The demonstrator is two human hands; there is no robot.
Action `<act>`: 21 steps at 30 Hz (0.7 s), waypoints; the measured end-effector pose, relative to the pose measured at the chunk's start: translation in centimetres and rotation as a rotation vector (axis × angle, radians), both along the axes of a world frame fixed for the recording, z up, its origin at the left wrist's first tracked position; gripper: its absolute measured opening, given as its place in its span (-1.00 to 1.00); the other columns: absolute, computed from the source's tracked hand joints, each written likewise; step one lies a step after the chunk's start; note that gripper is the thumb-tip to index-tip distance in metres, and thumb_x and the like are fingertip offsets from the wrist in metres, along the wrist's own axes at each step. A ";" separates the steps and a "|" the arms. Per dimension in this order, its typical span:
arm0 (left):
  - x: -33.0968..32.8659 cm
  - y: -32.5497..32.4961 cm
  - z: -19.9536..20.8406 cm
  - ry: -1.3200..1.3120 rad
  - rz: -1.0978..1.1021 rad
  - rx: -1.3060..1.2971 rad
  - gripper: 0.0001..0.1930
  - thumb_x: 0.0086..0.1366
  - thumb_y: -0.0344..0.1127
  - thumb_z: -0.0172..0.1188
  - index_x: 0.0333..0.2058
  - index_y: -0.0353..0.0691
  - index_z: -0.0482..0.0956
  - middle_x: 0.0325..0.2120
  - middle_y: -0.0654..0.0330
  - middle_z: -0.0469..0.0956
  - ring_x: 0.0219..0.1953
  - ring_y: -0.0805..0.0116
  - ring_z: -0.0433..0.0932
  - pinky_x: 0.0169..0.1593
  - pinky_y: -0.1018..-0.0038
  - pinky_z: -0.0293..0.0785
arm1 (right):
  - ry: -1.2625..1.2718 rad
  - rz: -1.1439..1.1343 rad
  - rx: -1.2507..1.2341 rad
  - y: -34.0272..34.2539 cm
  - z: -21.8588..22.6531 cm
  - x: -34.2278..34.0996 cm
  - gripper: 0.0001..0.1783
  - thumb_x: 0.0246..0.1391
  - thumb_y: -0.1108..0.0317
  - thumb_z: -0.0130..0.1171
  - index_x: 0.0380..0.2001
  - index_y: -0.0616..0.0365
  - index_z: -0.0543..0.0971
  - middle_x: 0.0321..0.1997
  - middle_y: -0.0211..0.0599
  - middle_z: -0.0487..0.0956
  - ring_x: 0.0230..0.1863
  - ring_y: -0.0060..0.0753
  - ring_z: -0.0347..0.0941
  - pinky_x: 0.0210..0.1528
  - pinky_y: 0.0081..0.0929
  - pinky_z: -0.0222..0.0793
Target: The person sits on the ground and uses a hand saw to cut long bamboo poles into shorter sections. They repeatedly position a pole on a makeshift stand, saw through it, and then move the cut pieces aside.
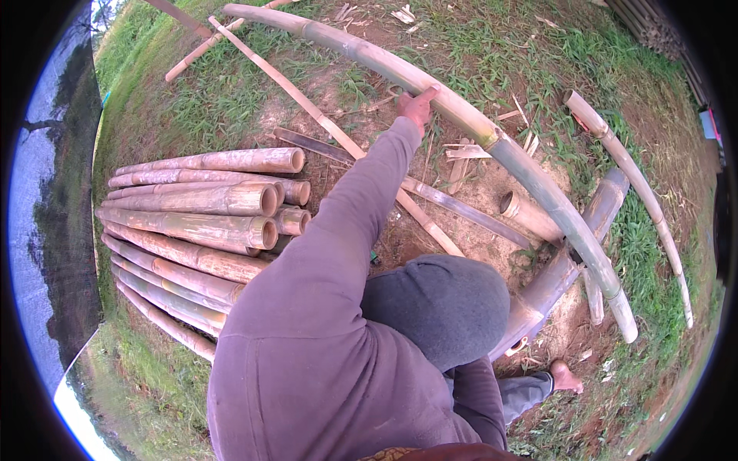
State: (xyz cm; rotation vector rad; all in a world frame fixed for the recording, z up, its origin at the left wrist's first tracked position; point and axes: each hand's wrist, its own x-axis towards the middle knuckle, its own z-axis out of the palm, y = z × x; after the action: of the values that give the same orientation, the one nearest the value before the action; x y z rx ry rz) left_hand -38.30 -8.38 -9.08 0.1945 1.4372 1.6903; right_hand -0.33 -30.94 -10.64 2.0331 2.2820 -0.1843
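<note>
My left arm, in a purple-grey sleeve, stretches forward. My left hand point(417, 106) grips a long bamboo pole point(461, 115), its fingers closed against the pole's near side. The pole runs from the far left to the right, greenish towards its right end, and passes over a thick bamboo piece point(546, 284) on the ground. A shorter bamboo stub point(530, 217) lies beside that piece. My right sleeve point(478, 399) goes down behind a rounded dark grey cloth shape point(438, 307), and the right hand is hidden there.
A stack of cut bamboo poles point(192, 223) lies at the left. Split bamboo strips point(307, 104) cross the ground ahead. A thin curved pole point(638, 184) lies at the right. A bare foot point(565, 377) rests at lower right. More poles point(653, 31) are piled far right.
</note>
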 end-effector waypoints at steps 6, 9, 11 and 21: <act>-9.0 3.5 -4.0 0.433 0.242 -0.404 -0.24 0.16 -0.05 0.54 0.21 -0.37 0.43 0.01 -0.06 0.63 0.04 -0.12 0.63 0.15 0.14 0.54 | 0.001 0.025 -0.010 0.3 -0.1 -0.4 -0.43 0.20 0.03 0.23 0.24 -0.04 0.53 0.24 -0.23 0.45 0.29 -0.06 0.38 0.33 -0.04 0.23; -6.5 -0.3 -1.0 0.919 0.266 -0.643 -0.16 0.16 -0.02 0.51 0.32 -0.23 0.34 0.20 -0.11 0.49 0.29 -0.08 0.44 0.31 0.05 0.40 | -0.014 -0.016 -0.011 0.5 -0.5 0.0 -0.43 0.20 0.03 0.23 0.24 -0.05 0.54 0.24 -0.23 0.45 0.28 -0.06 0.38 0.33 -0.04 0.23; -5.9 -5.0 -0.6 1.073 0.347 -0.837 -0.11 0.16 -0.02 0.50 0.37 -0.15 0.27 0.33 -0.11 0.34 0.44 0.00 0.25 0.39 0.00 0.28 | -0.015 -0.009 -0.008 0.5 -0.5 0.0 -0.43 0.20 0.02 0.23 0.24 -0.05 0.54 0.24 -0.23 0.46 0.28 -0.07 0.38 0.33 -0.04 0.23; -14.7 -15.0 -10.9 0.208 0.374 -0.432 -0.63 0.20 -0.35 0.40 -0.08 -0.45 0.59 -0.32 -0.03 0.68 -0.43 0.10 0.68 -0.41 0.23 0.59 | -0.034 0.004 -0.030 0.7 -0.5 0.1 -0.44 0.21 0.01 0.22 0.23 -0.06 0.55 0.23 -0.25 0.46 0.27 -0.08 0.39 0.32 -0.05 0.23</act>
State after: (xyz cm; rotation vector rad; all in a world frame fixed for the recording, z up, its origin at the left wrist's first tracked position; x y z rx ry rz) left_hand -52.96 -23.34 -20.03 -0.1523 2.0569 1.6304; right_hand -0.25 -30.26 -11.18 2.0008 2.2492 -0.1811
